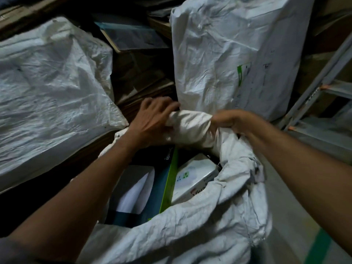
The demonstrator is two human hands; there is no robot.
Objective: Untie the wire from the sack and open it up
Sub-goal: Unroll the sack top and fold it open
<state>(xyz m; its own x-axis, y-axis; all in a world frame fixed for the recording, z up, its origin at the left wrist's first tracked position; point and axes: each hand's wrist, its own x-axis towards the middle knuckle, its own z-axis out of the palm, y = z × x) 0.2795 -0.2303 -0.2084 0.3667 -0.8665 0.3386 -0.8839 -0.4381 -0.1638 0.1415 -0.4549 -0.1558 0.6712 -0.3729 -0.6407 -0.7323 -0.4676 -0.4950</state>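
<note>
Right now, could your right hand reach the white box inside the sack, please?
Probably yes: the sack is open and the white box lies uncovered below the right hand, which must first release the rim.

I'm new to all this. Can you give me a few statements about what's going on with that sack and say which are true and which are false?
1. The left hand and the right hand both grip the far rim of the sack. True.
2. The sack is tied shut. False: its mouth is open.
3. A box with a green edge lies inside the sack. True.
4. This is the only sack in view. False: a second sack lies to the left and a third sack stands behind.
5. The right hand holds a knife. False: it grips only sack cloth.
</note>
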